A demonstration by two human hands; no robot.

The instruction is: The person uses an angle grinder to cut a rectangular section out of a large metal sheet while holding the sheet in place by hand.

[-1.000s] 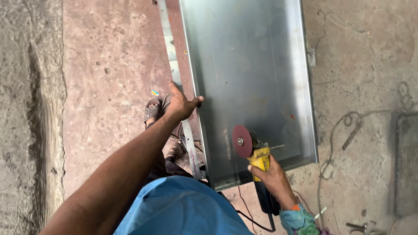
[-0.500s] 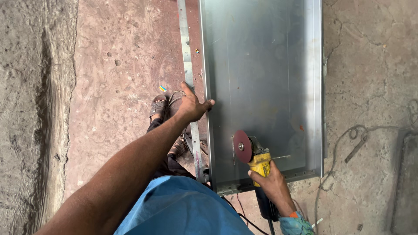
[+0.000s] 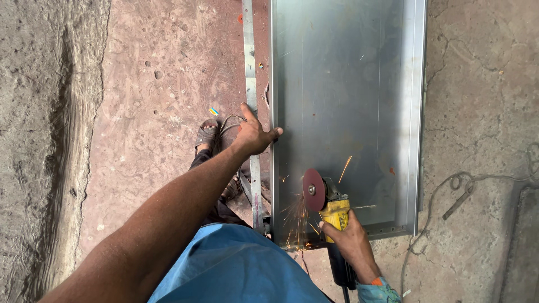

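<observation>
A big shiny metal tray (image 3: 348, 84) with raised edges, flat on the floor (image 3: 146, 84). At the near end of the tray, a yellow grinder (image 3: 332, 212) with a round dark red disc (image 3: 312, 189), the disc standing on edge and touching the tray's bottom. Orange sparks (image 3: 297, 221) flying from the disc toward the tray's near corner, one more spark a little farther up the tray. Right hand (image 3: 347, 242) closed tight around the grinder body, just at the tray's near edge, with a black handle (image 3: 339, 272) and cord poking out behind it. Left hand (image 3: 254, 134) resting on the tray's left rim, fingers spread a bit, thumb hooked over the rim, pressing down and holding nothing else. A thin metal strip (image 3: 250, 84) lying just beside the tray's left rim, running the same way. A foot in a sandal (image 3: 208, 136) left of the tray, near the left hand. A tiny blue and yellow scrap (image 3: 214, 111) on the floor, a bit farther left of the tray. A wire (image 3: 449, 188) curling on the grey ground to the right of the tray. Blue shirt (image 3: 236, 266) at the bottom, below the tray's near end.
</observation>
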